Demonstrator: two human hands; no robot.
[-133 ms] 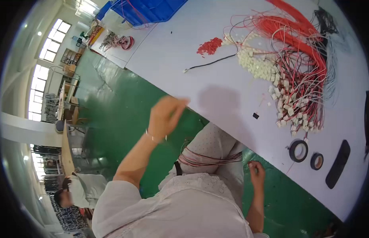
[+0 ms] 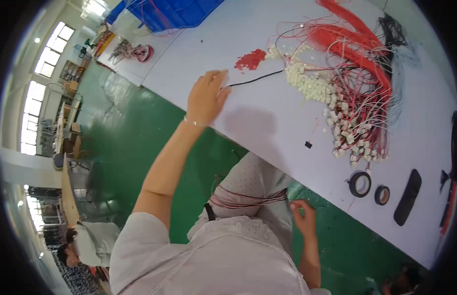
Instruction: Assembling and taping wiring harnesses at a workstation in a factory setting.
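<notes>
My left hand (image 2: 205, 98) reaches over the table edge, its fingers stretched and the thumb apart. The fingertips are at the near end of a black sleeved cable (image 2: 258, 78); that end is partly hidden by the hand, and no grip on it shows. My right hand (image 2: 305, 216) hangs beside my leg, below the table edge, loosely curled with a gap between fingers and thumb and nothing visible in it. A bundle of thin dark red and black wires (image 2: 238, 200) lies across my thigh.
On the white table (image 2: 282, 162) lie red small pieces (image 2: 250, 60), cream connectors (image 2: 312, 83), wire harnesses (image 2: 359, 118), a small black block (image 2: 308, 144), two tape rolls (image 2: 360, 184) (image 2: 382, 195) and a black strip (image 2: 407, 197). A blue bin (image 2: 177, 12) stands at the far edge. Another person (image 2: 91, 243) is at left.
My left hand has moved up and forward to the black cable's end, its fingers spreading. My right hand's fingers have loosened slightly. The whole view has shifted a little.
</notes>
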